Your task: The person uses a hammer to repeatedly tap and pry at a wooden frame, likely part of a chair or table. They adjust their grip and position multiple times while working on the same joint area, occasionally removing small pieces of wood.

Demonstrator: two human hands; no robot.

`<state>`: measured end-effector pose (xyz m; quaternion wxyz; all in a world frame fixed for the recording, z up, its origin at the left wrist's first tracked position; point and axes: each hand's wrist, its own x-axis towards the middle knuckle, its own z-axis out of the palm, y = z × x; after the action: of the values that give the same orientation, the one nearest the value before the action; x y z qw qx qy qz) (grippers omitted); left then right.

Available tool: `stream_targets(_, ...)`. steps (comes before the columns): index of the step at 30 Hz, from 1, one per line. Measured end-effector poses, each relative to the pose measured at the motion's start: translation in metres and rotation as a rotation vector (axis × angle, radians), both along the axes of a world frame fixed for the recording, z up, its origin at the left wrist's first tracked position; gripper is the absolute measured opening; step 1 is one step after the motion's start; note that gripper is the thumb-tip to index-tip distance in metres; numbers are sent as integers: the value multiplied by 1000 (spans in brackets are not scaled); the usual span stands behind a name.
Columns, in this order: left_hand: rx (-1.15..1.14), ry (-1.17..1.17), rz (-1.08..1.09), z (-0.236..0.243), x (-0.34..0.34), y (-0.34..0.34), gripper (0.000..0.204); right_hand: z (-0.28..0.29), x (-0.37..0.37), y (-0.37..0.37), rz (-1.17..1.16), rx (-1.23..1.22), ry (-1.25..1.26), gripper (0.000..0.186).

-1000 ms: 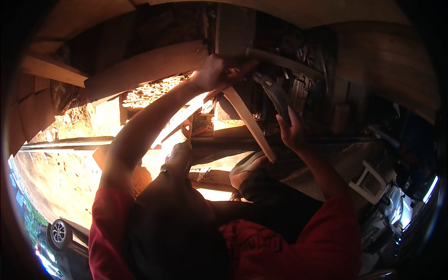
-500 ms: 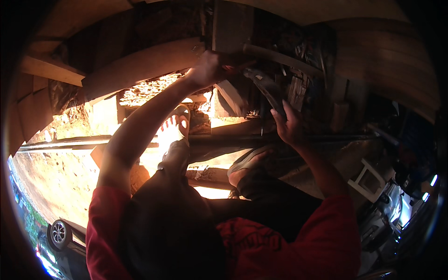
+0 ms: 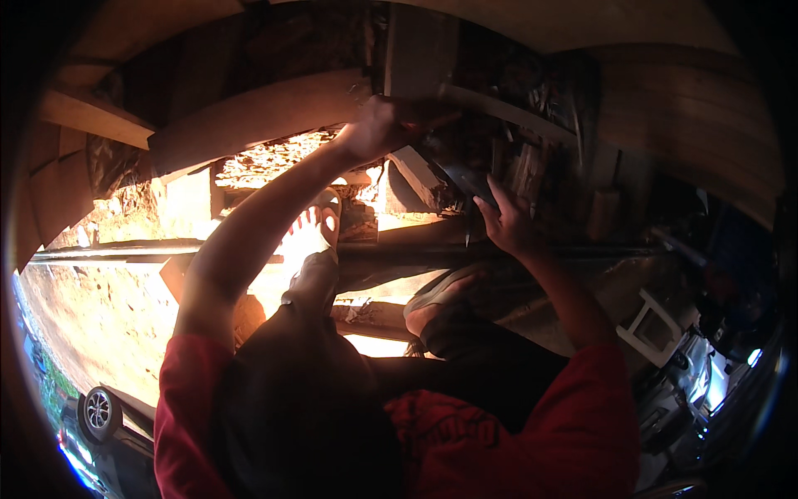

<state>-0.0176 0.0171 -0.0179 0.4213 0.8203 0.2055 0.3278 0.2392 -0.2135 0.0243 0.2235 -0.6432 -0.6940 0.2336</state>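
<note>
In shadow near the top centre, my left hand (image 3: 372, 131) has its fingers closed round a dark piece of wood (image 3: 424, 115). Lower and to the right, my right hand (image 3: 509, 218) grips a long dark tool (image 3: 470, 179); its far end is blurred close to that wood, and whether they touch I cannot tell. Below my left hand a short pale wood block (image 3: 416, 170) sits tilted. My sandalled left foot (image 3: 312, 224) is in bright sunlight beneath my left forearm; my right foot (image 3: 440, 295) is in shade.
Curved-looking boards (image 3: 249, 116) cross the top, with stacked planks (image 3: 673, 125) at the right. A dark bar (image 3: 598, 249) runs across the middle. A white frame-like object (image 3: 652, 328) lies at lower right, sunlit dirt (image 3: 91, 324) at left, and a car wheel (image 3: 100, 413) at lower left.
The long pale stick that slanted down between my hands a second ago is no longer seen there. My right hand and the tool have shifted slightly up and left, and the tool is now blurred.
</note>
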Motion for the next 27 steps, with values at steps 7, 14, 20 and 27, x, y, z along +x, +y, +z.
stream_targets(7, -50, 71, 25, -10, -1, -7, 18, -6, -4, -4, -16, 46, -2, 48)
stream_targets(14, -85, 192, -28, -17, -3, -5, 49, -5, 0, -6, -73, -13, 12, 46)
stream_targets(20, -30, 124, -52, 0, -4, -10, 49, 19, 0, -15, -110, -101, 70, 43)
stream_targets(27, 94, 71, 48, -16, 2, -10, 16, 41, -7, 8, -160, -86, 158, 36)
